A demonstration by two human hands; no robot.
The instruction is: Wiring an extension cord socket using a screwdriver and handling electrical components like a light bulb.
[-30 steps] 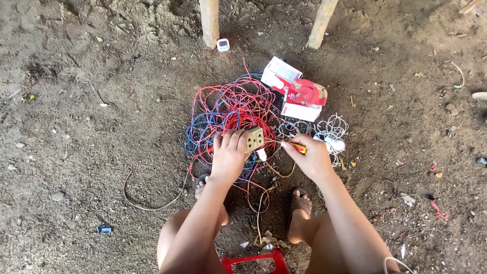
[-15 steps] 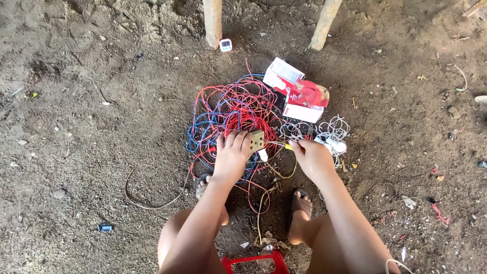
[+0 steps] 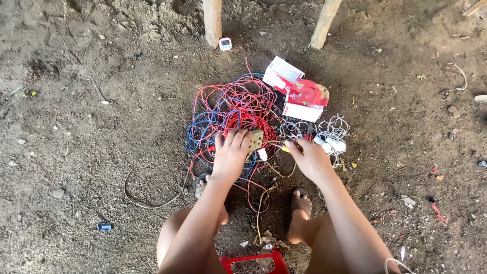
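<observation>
Two hands over tangled wires
The left hand (image 3: 231,155) grips a beige socket block (image 3: 255,139); the right hand (image 3: 310,158) pinches a yellow-handled tool (image 3: 286,148).

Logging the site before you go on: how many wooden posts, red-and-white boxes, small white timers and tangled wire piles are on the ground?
Wooden posts: 2
Red-and-white boxes: 2
Small white timer: 1
Tangled wire pile: 1
Total: 6
</observation>
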